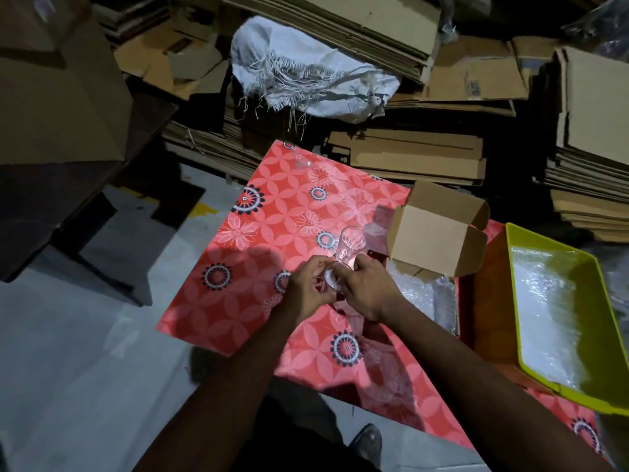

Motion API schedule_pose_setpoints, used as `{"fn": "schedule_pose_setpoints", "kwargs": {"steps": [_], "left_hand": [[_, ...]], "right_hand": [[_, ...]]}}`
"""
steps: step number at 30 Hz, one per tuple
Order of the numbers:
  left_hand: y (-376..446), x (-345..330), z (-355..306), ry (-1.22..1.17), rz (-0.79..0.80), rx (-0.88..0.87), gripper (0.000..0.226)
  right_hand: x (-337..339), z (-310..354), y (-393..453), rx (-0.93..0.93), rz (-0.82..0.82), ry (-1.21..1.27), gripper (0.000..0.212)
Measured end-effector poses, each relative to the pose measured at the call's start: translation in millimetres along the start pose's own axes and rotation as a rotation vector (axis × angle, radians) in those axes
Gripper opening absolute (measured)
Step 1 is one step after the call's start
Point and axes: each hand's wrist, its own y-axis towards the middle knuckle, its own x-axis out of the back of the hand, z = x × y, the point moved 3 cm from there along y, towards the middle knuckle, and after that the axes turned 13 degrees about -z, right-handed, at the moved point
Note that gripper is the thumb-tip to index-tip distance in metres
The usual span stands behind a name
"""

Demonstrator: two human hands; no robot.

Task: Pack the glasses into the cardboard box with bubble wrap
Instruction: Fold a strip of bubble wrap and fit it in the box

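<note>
Two clear drinking glasses sit between my hands over the red flowered table (272,216). One glass (350,245) points away from me, its rim uppermost. A second glass (332,279) lies lower, between my fingers. My left hand (306,291) curls round the lower glass from the left. My right hand (367,289) grips the glasses from the right. The small open cardboard box (439,240) stands just right of my hands, flaps up. Bubble wrap (422,294) lies in front of the box.
A yellow-green tray (599,301) holding more bubble wrap (548,318) sits at the right on an orange surface. Another clear glass item (303,161) is at the table's far corner. Stacks of flattened cardboard (408,155) and a white sack (306,73) lie beyond the table.
</note>
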Motion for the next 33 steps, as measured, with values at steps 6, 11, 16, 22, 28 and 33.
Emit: {"fn": "schedule_pose_setpoints", "kwargs": {"steps": [6,11,16,22,28,33], "left_hand": [[1,0,5,0.023,-0.005,-0.008,0.063],[2,0,4,0.036,0.014,0.023,0.06],[2,1,-1,0.04,0.02,0.055,0.058],[-1,4,-7,0.065,-0.008,0.061,0.057],[-2,6,-15,0.111,-0.008,0.05,0.05],[2,10,-16,0.139,0.067,0.038,0.067]], "right_hand": [[3,-4,-8,0.037,0.119,-0.101,0.064],[14,3,-8,0.037,0.133,-0.115,0.08],[22,1,-10,0.117,0.014,0.067,0.066],[5,12,-5,0.122,0.096,0.091,0.016],[0,9,7,0.081,0.212,-0.109,0.035],[12,-6,-8,-0.018,0.047,0.221,0.077]]}}
